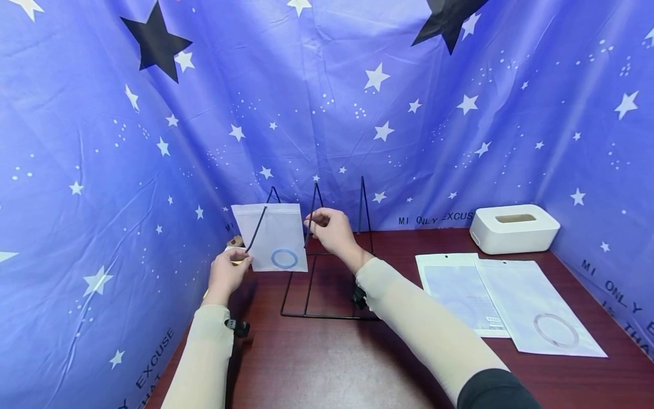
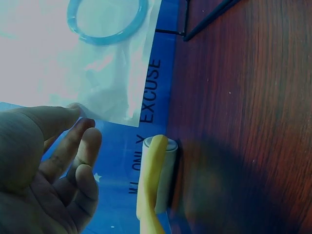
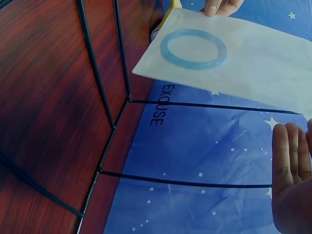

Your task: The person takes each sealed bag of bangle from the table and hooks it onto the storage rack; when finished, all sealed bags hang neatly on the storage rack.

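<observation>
A flat whitish plastic bag (image 1: 278,233) with a light-blue ring (image 1: 284,258) showing through stands upright at a black wire rack (image 1: 307,295). One of the rack's slanted uprights crosses the bag's face. My left hand (image 1: 230,275) pinches the bag's lower left edge between thumb and finger. At the upper right edge, by the middle upright (image 1: 315,196), my right hand (image 1: 331,230) holds the bag with thumb and forefinger. In the right wrist view, the other fingers (image 3: 295,156) extend straight, while the pinching fingertips fall mostly outside the frame.
Two larger whitish bags (image 1: 457,284) overlap flat on the red-brown table (image 1: 317,363) at right. Behind them sits a white tissue box (image 1: 513,230). A pale cylinder (image 2: 168,170) with a yellow curved piece (image 2: 155,170) stands by my left hand. Blue star-printed cloth (image 1: 327,102) surrounds the table.
</observation>
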Action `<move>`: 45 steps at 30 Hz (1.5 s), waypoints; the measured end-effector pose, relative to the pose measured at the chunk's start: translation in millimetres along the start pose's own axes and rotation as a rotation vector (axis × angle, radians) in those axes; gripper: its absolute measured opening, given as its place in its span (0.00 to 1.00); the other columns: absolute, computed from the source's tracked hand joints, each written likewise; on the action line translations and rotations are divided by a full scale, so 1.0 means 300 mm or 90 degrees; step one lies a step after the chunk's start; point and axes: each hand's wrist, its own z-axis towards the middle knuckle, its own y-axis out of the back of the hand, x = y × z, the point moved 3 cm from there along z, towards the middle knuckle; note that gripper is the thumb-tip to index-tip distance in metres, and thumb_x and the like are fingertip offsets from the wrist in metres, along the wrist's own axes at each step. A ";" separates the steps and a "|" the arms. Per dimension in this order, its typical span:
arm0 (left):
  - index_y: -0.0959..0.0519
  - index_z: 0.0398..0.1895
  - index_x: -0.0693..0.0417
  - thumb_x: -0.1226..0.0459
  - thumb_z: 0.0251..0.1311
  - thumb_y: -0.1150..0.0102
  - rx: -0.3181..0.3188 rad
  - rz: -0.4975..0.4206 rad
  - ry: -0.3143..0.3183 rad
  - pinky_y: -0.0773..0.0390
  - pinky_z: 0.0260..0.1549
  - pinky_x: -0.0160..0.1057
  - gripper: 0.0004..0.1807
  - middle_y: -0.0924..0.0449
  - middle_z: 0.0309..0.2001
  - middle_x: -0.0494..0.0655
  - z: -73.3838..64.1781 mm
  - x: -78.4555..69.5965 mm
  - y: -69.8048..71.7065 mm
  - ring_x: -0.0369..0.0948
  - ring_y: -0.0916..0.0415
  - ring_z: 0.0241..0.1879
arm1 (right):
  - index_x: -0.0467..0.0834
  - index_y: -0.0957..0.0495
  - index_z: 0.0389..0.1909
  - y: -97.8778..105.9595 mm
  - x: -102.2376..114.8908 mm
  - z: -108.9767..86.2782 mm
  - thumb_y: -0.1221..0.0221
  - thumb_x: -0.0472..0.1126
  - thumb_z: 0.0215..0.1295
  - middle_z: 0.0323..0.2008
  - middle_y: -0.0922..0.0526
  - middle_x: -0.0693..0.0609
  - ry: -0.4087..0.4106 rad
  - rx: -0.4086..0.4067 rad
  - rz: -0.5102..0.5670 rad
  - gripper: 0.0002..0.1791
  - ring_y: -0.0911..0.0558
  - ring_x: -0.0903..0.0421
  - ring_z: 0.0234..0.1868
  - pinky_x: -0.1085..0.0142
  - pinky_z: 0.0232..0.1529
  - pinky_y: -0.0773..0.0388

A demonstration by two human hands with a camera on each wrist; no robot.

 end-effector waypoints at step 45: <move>0.15 0.46 0.51 0.55 0.65 0.28 -0.073 -0.026 -0.013 0.24 0.36 0.41 0.12 0.12 0.39 0.44 -0.239 -0.045 0.005 0.42 0.19 0.33 | 0.33 0.13 0.42 0.415 0.068 -0.317 0.33 0.26 0.66 0.37 0.13 0.38 0.200 -0.105 0.048 0.06 0.18 0.53 0.31 0.70 0.33 0.21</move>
